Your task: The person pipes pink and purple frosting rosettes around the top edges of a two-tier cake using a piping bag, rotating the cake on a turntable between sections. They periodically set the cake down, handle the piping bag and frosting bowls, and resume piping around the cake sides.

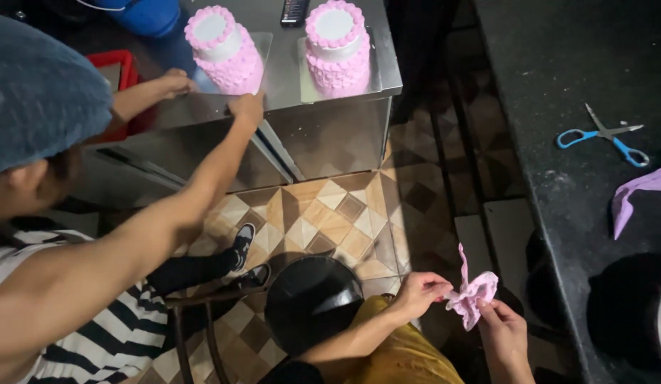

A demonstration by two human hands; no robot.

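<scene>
Head view: low in the frame, the left hand [418, 291] and the right hand [502, 333] both pinch a crumpled pink piping bag [472, 295], held in the air between them above the tiled floor [323, 213], beside the dark desk [558, 142]. The left fingers grip one side of the bag and the right fingers grip its lower edge; neither hand is free. To handle the bag well, I judge it wants a steady pinch on one side while the other hand smooths or folds the film, with any icing inside kept away from the open end (the bag looks limp and mostly empty, though what it holds cannot be told).

Counted: two pink-frosted cakes, one [225, 48] on the left and one [337, 46] on the right, each on its own board on a steel desk [288, 85]; one pair of blue-handled scissors [602, 135]; one further pink bag [640, 195] lying on the dark desk; one black round stool [312, 302]. A co-worker in a striped top reaches both hands to the left cake's board [246, 107].
</scene>
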